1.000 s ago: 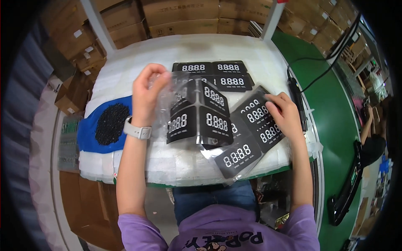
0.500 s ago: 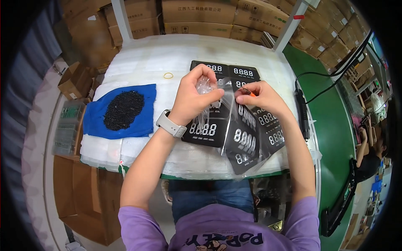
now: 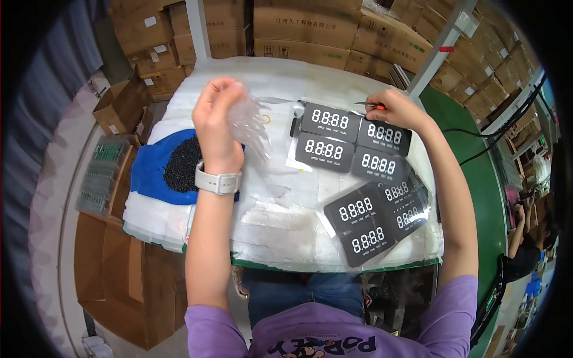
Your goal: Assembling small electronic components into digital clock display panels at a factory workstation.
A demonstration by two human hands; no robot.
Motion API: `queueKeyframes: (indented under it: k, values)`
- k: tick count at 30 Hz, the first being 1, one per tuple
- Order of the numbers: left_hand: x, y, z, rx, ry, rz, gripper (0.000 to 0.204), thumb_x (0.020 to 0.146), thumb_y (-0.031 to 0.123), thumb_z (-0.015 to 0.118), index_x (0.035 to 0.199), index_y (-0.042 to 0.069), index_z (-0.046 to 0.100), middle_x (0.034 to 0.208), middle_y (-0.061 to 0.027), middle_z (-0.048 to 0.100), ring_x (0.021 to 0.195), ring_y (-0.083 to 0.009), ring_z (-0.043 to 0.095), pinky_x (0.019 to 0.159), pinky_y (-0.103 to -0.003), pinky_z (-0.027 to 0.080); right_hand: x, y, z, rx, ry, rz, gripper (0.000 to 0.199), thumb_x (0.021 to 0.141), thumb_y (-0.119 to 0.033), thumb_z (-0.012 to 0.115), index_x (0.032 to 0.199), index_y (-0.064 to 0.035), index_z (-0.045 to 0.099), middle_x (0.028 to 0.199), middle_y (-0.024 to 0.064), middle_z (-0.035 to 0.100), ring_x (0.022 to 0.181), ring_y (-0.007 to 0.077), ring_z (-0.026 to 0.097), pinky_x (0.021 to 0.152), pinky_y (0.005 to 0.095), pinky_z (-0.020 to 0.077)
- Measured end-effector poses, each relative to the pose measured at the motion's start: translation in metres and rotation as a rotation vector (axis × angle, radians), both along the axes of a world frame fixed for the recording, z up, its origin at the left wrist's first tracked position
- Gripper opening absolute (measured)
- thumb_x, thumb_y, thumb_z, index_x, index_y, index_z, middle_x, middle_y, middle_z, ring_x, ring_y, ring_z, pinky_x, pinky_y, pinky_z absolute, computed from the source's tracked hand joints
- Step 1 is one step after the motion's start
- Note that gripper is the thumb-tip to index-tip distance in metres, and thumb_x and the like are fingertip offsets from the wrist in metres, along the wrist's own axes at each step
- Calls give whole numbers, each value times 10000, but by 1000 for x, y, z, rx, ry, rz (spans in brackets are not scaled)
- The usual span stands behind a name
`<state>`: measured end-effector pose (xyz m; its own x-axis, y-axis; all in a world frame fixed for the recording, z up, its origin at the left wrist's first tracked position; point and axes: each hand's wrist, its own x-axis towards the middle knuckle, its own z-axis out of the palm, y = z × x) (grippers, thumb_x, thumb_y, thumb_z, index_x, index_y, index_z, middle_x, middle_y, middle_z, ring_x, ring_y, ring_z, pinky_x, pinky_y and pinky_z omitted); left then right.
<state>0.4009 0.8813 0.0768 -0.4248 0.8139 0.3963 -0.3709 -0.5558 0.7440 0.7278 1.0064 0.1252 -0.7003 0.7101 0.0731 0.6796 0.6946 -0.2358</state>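
Note:
My left hand [image 3: 216, 116] is raised over the white padded table [image 3: 280, 197] and pinches a clear plastic bag [image 3: 250, 122] that hangs from its fingers. A pale watch sits on that wrist. My right hand [image 3: 395, 109] reaches to the far right of the table and is closed on a small orange-handled tool [image 3: 371, 105], just above a block of black display panels [image 3: 352, 143] with white digits. More black panels [image 3: 376, 218] lie fanned near the front right edge, some still under clear film.
A blue cloth [image 3: 149, 173] holding a heap of small black parts [image 3: 182, 164] lies at the table's left. A green tray [image 3: 101, 173] of parts sits further left. Cardboard boxes [image 3: 298, 30] are stacked behind the table. Another person [image 3: 528, 238] stands at far right.
My left hand has lifted the clear bag up and to the left, off the panels. My right hand has left the front stack and reached to the far panels, now gripping the orange tool.

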Motion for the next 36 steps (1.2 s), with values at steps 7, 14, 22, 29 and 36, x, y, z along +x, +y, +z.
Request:
queueKeyframes:
  k: [7,14,22,29,36]
  values:
    - [27,5,-13,-87,387,-3,233,796,52,793,794,82,562,801,36,568,744,-56,492,669,-228,415,-13,45,-55,423,-183,-14,177,817,-213,764,922,-80,714,889,133,674,877,359,676,761,479,544]
    - [38,14,-25,25,646,138,167,749,-19,674,876,25,576,866,-109,700,1023,-224,704,872,-314,518,36,-46,-68,103,262,-426,451,968,-454,603,928,-32,758,925,144,703,877,297,683,775,381,514]
    - [93,-27,-11,69,933,-156,116,780,-36,580,881,-6,628,833,-90,716,783,-177,694,743,-290,537,64,-176,-74,-98,344,-454,203,905,-157,605,914,20,704,804,154,629,732,287,637,697,400,497]
    - [164,-50,-45,212,1373,-79,149,771,143,774,837,77,657,753,-95,589,643,-299,608,580,-399,488,57,-188,-95,175,384,-543,204,855,-147,731,779,-29,583,801,116,622,697,352,645,622,445,497]
    - [171,-48,-53,180,1514,-92,148,762,139,799,851,104,686,756,-54,580,675,-260,610,589,-364,478,65,-186,-95,162,423,-398,174,851,-117,714,788,-25,581,801,119,603,702,366,632,611,456,489]
